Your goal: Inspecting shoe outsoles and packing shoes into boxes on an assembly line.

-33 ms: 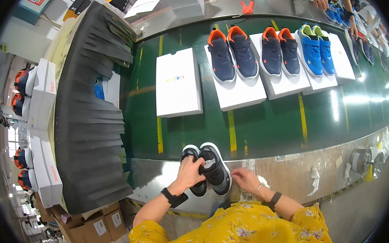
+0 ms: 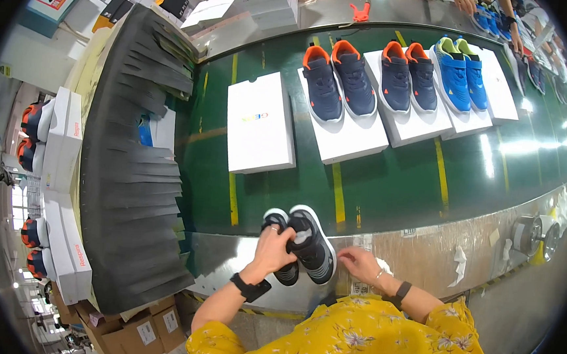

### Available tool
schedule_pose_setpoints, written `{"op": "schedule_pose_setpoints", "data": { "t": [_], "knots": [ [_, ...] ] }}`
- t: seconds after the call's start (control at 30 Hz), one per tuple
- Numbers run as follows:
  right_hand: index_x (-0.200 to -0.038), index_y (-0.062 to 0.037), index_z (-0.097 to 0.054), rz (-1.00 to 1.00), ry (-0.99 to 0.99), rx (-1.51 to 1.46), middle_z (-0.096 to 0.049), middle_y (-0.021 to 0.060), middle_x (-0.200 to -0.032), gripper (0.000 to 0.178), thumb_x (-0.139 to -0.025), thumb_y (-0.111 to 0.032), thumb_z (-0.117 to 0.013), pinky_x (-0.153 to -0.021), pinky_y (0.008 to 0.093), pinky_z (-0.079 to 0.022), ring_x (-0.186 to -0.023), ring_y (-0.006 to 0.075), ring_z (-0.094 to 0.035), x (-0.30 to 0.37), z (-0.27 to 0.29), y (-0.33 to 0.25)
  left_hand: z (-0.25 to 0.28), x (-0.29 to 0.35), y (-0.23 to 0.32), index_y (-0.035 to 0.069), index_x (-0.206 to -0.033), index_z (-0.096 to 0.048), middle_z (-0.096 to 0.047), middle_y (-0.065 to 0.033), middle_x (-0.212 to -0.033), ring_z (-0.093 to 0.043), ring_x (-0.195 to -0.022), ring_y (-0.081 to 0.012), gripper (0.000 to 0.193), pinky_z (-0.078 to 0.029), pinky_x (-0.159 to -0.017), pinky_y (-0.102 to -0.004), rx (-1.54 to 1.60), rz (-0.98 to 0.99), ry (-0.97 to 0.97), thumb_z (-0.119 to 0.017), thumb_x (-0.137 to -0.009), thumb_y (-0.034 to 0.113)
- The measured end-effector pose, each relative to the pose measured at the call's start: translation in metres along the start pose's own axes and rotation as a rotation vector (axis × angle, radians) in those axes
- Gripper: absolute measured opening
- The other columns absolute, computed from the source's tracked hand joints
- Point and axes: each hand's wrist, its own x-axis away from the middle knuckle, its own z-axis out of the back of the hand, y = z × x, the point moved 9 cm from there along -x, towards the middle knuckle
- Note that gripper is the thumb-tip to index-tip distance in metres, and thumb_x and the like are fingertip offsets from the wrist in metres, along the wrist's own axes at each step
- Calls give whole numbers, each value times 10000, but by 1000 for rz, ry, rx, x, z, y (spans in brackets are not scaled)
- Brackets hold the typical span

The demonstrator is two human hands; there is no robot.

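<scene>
My left hand (image 2: 272,248) is closed around a pair of black sneakers (image 2: 318,258) with white soles, gripping them by their collars side by side. The left shoe is partly hidden under my fingers. Pale stuffing shows in the right shoe's opening. The pair is over the metal edge at the near side of the green conveyor belt (image 2: 262,195). Just right of the right shoe's sole, my right hand (image 2: 358,262) has its fingers loosely bent and apart, with nothing visible in them.
On the belt lie a closed white shoebox (image 2: 260,136) and, to its right, boxes topped with navy-orange sneakers (image 2: 354,83) and blue sneakers (image 2: 454,80). Dark strip curtains (image 2: 131,186) hang at left. Cardboard (image 2: 423,252) covers the near ledge. Another person's hands (image 2: 465,2) show at far right.
The black sneakers and my left hand have shifted very slightly to the left. My right hand stays beside the right shoe.
</scene>
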Motion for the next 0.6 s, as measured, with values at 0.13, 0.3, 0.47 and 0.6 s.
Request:
{"op": "schedule_pose_setpoints", "data": {
  "t": [0.13,0.3,0.47,0.6],
  "knots": [
    [-1062,-46,-692,-45,54,12,-698,151,-975,172,-938,-152,-639,-762,356,-546,-841,301,-673,1,18,4,98,-63,6,138,-925,-608,-542,-153,-898,-566,-871,-383,412,-482,-739,-474,-65,-64,158,-799,-560,155],
    [-1050,-48,-700,-38,76,-5,-700,145,-966,160,-942,-153,-643,-753,356,-543,-835,294,-674,-9,18,-1,206,-160,-9,115,-946,-621,-592,-144,-903,-611,-903,-357,381,-492,-755,-461,-297,-26,236,-769,-595,129],
    [-1048,-53,-705,-37,135,-14,-701,141,-953,161,-939,-157,-650,-742,355,-541,-818,288,-671,-19,22,3,218,-255,-87,109,-1089,-678,-669,-171,-1074,-638,-1012,-357,353,-417,-958,-462,-330,84,364,-636,-741,148],
    [-1036,-55,-710,-37,236,-38,-703,133,-925,156,-931,-160,-659,-722,348,-544,-785,276,-670,-14,34,20,224,-291,-53,89,-1156,-654,-682,-154,-1056,-616,-1036,-338,343,-409,-960,-450,-382,81,602,-551,-831,119]
  ]
}}
